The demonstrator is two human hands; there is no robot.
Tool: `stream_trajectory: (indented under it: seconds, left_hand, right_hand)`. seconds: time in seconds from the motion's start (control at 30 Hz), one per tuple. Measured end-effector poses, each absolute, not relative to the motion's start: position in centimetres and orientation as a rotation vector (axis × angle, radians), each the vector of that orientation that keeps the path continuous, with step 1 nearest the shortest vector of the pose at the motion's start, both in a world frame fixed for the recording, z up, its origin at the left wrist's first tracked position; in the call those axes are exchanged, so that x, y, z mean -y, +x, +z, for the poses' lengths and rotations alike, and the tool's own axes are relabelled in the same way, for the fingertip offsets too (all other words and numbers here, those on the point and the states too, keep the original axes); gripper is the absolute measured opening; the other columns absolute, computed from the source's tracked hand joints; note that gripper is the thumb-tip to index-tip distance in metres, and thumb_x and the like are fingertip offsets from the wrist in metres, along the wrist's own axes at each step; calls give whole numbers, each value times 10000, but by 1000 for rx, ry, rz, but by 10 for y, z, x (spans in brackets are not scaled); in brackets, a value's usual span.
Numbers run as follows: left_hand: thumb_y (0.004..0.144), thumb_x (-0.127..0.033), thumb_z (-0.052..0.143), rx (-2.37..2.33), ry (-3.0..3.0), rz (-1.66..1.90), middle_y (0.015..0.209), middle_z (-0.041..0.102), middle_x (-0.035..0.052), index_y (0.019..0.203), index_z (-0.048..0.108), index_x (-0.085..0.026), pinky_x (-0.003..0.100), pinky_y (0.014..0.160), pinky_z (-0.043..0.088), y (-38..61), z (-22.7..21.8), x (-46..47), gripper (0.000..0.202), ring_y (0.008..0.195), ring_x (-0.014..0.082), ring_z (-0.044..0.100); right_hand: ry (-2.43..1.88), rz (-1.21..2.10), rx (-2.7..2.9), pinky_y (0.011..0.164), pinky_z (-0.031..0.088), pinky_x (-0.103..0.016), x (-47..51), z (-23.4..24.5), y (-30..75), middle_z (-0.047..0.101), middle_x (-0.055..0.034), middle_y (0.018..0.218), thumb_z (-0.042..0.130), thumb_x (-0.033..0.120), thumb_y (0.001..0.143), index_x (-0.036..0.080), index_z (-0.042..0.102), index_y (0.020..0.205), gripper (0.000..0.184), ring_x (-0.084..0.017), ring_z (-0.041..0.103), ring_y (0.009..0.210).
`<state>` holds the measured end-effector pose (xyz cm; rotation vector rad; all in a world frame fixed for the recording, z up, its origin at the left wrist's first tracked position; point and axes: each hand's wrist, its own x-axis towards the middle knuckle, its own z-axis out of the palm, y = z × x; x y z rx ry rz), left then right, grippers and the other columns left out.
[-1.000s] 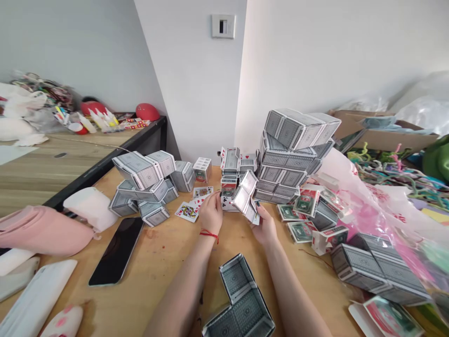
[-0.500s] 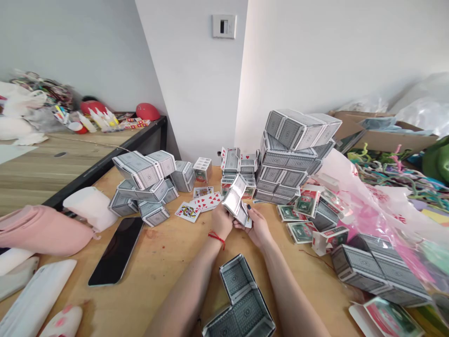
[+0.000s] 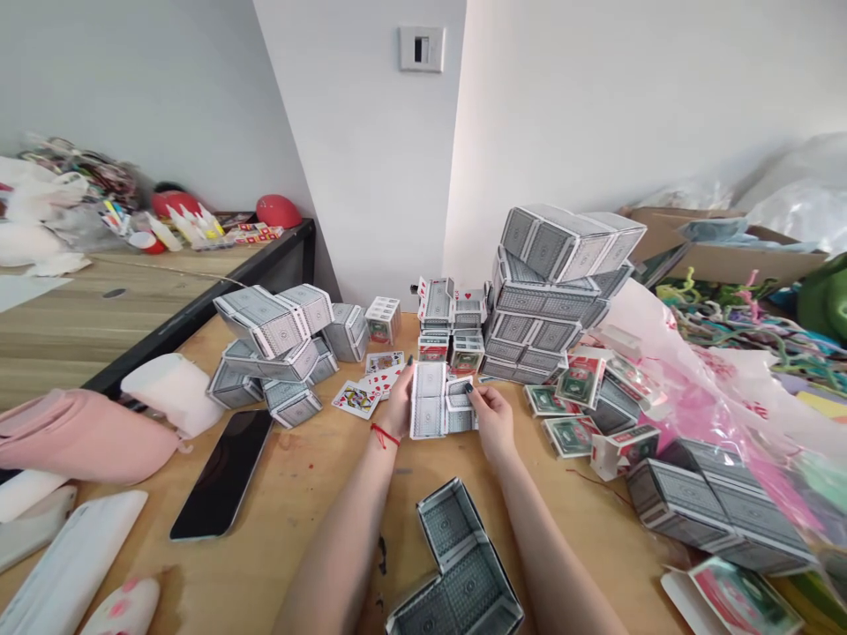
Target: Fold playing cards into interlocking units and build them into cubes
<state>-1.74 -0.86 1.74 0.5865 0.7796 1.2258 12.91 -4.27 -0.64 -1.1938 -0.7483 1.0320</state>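
Note:
Between my two hands is a block of folded playing cards (image 3: 429,401), its grey patterned backs facing up. My left hand (image 3: 398,401) grips its left side, with a red string bracelet on the wrist. On the right side, my right hand (image 3: 493,416) pinches the edge of a smaller card part joined to the block. A few loose playing cards (image 3: 357,399) lie face up beyond my left hand. Close to me, between my forearms, rests an L-shaped card structure (image 3: 463,564).
Stacked card blocks (image 3: 549,291) rise at the back right, with another stack (image 3: 271,344) at the left. Card boxes (image 3: 570,436) lie right of my hand. A black phone (image 3: 221,476), a pink pouch (image 3: 86,432) and pink plastic bags (image 3: 694,379) flank the work area.
The card block has turned from tilted to nearly upright and square to me. My left hand has shifted left along its side, and my right hand has moved to its right edge.

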Motion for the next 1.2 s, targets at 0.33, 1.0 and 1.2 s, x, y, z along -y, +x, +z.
stream_trajectory:
  seconds: [0.33, 1.0, 1.2]
  left_hand:
    - [597, -133, 669, -699, 1000, 835, 811, 686, 81, 918, 638, -191, 361, 760, 482, -23, 22, 16, 328, 857, 243, 635]
    - [636, -183, 556, -753, 381, 1466, 803, 684, 37, 863, 615, -157, 320, 689, 510, -39, 14, -9, 236, 737, 179, 644]
    - [651, -178, 531, -785, 256, 1487, 692, 664, 1, 813, 600, -164, 319, 658, 512, -40, 14, -13, 177, 603, 147, 631]
  right_hand:
    - [-1235, 979, 569, 492, 409, -245, 40, -10, 133, 647, 3, 519, 694, 350, 620, 189, 578, 638, 200, -152, 572, 489]
    - [-827, 1329, 389, 601, 483, -208, 42, -1, 133, 664, 31, 860, 702, 81, 546, 245, 601, 883, 388, -111, 615, 754]
    - [-867, 1399, 516, 627, 490, -218, 43, 1, 128, 686, -15, 879, 732, 147, 549, 196, 631, 884, 354, -130, 628, 747]
